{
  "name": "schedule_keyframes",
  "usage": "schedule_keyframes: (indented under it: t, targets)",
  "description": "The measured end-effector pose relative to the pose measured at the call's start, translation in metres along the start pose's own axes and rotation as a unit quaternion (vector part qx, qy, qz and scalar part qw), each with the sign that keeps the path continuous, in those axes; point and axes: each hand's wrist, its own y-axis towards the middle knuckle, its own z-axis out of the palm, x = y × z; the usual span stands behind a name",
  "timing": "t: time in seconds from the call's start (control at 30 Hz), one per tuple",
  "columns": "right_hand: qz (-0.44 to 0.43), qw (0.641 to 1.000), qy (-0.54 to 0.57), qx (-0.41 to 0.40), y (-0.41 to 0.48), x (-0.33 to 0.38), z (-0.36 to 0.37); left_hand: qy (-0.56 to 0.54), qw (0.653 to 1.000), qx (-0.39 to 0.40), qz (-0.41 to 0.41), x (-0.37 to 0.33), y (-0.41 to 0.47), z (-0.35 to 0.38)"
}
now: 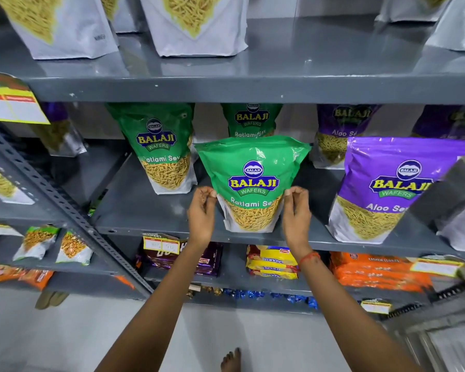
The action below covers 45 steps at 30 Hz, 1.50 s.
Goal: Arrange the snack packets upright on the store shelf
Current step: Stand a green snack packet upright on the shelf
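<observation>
Head view, looking forward and down: a grey painted steel shelving rack (226, 89) with several tiers fills the frame, with a perforated angle-iron upright (65, 208) running diagonally at the left. On the middle tier (151, 210) a large purple plastic Balaji Aloo Sev pouch (387, 189) stands upright at the right front, with more purple pouches (338, 135) behind it. At the centre front edge of the same tier stands the green plastic Balaji Ratlami Sev pouch (253, 181), upright, its base on the shelf surface and its label facing the camera. A second green Ratlami Sev pouch (161, 149) stands upright to its left and further back; a third green pouch (253, 119) stands directly behind, partly hidden. The top tier carries white pouches with yellow sev windows (193, 22). The lower tier holds dark purple biscuit packs (207, 261), yellow Marie biscuit packs (274, 261) and orange cashew cookie packs (373, 272). A yellow price tag (14, 106) hangs at the upper left. The left hand (202, 213) pinches the left edge of the centre green pouch between thumb and fingertips; the right hand (297, 213), with an orange thread at the wrist, pinches the right edge likewise. A bare foot (231, 361) shows on the pale floor at the bottom.
</observation>
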Motion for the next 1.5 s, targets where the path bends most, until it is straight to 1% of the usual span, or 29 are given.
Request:
schedule_keyframes:
  t: [0.1, 0.17, 0.2, 0.43, 0.47, 0.5, 0.53, 0.57, 0.63, 0.7, 0.73, 0.77, 0.83, 0.9, 0.97, 1.03, 1.1, 1.17, 1.23, 1.27, 1.33, 1.4, 1.5]
  targets:
    - [0.024, 0.999, 0.021, 0.026, -0.011, -0.009, -0.001, -0.039, 0.996, 0.074, -0.016, 0.011, -0.015, 0.001]
    - [0.055, 0.997, 0.047, 0.038, -0.019, -0.013, 0.002, -0.035, 0.991, 0.125, -0.025, 0.022, -0.025, 0.006]
    - [0.065, 0.995, 0.059, 0.041, -0.023, -0.015, 0.005, -0.037, 0.989, 0.137, -0.03, 0.026, -0.028, 0.009]
    - [0.084, 0.992, 0.091, 0.009, -0.032, -0.016, 0.016, -0.043, 0.986, 0.152, -0.042, 0.028, -0.022, 0.008]
    - [0.085, 0.992, 0.09, -0.013, -0.035, -0.013, 0.016, -0.045, 0.987, 0.152, -0.04, 0.026, -0.024, 0.007]
    - [0.073, 0.993, 0.078, -0.052, -0.037, -0.005, 0.016, -0.047, 0.987, 0.147, -0.032, 0.024, -0.026, 0.007]
    - [0.043, 0.992, 0.062, -0.096, -0.041, 0.006, 0.016, -0.05, 0.989, 0.136, -0.023, 0.02, -0.029, 0.006]
    - [-0.008, 0.99, 0.053, -0.133, -0.044, 0.018, 0.016, -0.051, 0.992, 0.116, -0.013, 0.016, -0.033, 0.004]
    - [-0.148, 0.975, 0.048, -0.157, -0.052, 0.045, 0.02, -0.043, 0.997, 0.054, 0.028, 0.007, -0.039, -0.004]
    - [-0.292, 0.946, 0.035, -0.139, -0.06, 0.074, 0.032, -0.042, 0.994, -0.007, 0.1, -0.007, -0.041, -0.016]
    - [-0.342, 0.931, 0.03, -0.125, -0.063, 0.088, 0.044, -0.048, 0.989, -0.025, 0.136, -0.014, -0.038, -0.023]
    - [-0.374, 0.92, 0.032, -0.113, -0.064, 0.099, 0.059, -0.051, 0.984, -0.038, 0.166, -0.02, -0.034, -0.032]
    - [-0.391, 0.915, 0.043, -0.092, -0.064, 0.116, 0.1, -0.043, 0.977, -0.062, 0.201, -0.029, -0.016, -0.053]
    - [-0.374, 0.923, 0.047, -0.078, -0.062, 0.122, 0.144, -0.036, 0.975, -0.087, 0.203, -0.031, 0.008, -0.077]
    - [-0.349, 0.934, 0.048, -0.06, -0.057, 0.117, 0.187, -0.035, 0.977, -0.106, 0.184, -0.023, 0.033, -0.103]
    - [-0.309, 0.949, 0.033, -0.05, -0.05, 0.105, 0.221, -0.019, 0.981, -0.109, 0.159, -0.009, 0.056, -0.124]
    - [-0.252, 0.967, 0.003, -0.047, -0.042, 0.088, 0.247, 0.022, 0.987, -0.095, 0.131, 0.008, 0.076, -0.141]
    - [-0.176, 0.983, -0.036, -0.044, -0.031, 0.068, 0.265, 0.056, 0.992, -0.063, 0.091, 0.025, 0.098, -0.153]
    - [-0.079, 0.995, -0.05, -0.024, -0.018, 0.05, 0.271, 0.066, 0.997, -0.012, 0.032, 0.037, 0.121, -0.159]
    - [-0.021, 0.999, -0.038, 0.001, -0.013, 0.044, 0.271, 0.056, 0.998, 0.025, 0.002, 0.041, 0.132, -0.162]
    - [0.072, 0.995, -0.005, 0.068, -0.006, 0.034, 0.269, 0.031, 0.994, 0.108, -0.019, 0.047, 0.148, -0.164]
    - [0.099, 0.987, -0.009, 0.124, -0.003, 0.028, 0.264, 0.02, 0.988, 0.151, -0.034, 0.052, 0.153, -0.166]
    - [0.072, 0.985, -0.04, 0.151, -0.008, 0.024, 0.254, -0.009, 0.988, 0.146, -0.041, 0.056, 0.138, -0.176]
